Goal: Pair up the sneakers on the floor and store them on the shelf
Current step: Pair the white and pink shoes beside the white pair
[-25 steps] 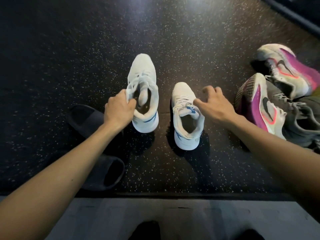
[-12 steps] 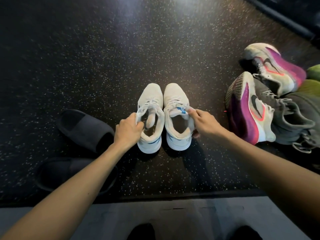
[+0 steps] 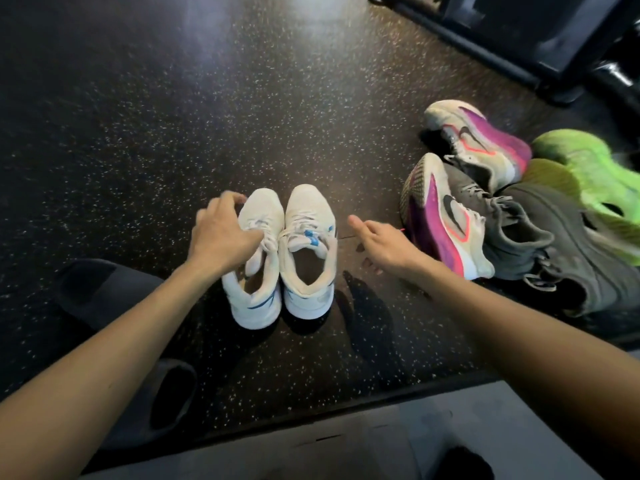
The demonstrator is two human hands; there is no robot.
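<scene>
Beside the heap of pink, grey and green sneakers (image 3: 512, 216), one white pair (image 3: 287, 254) is sitting matched on the floor (image 3: 173, 116), left hand (image 3: 221, 233) resting loosely curled over it, right hand (image 3: 381, 242) hovering open and empty, everything awaiting shelving.

Both hands (image 3: 224, 233) (image 3: 381, 242) outstretched, fingers loose

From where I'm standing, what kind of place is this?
Probably a gym: black speckled rubber floor, a heavy black equipment base at the top right, and several running sneakers, such as the white and purple sneaker, piled on the floor.
</scene>
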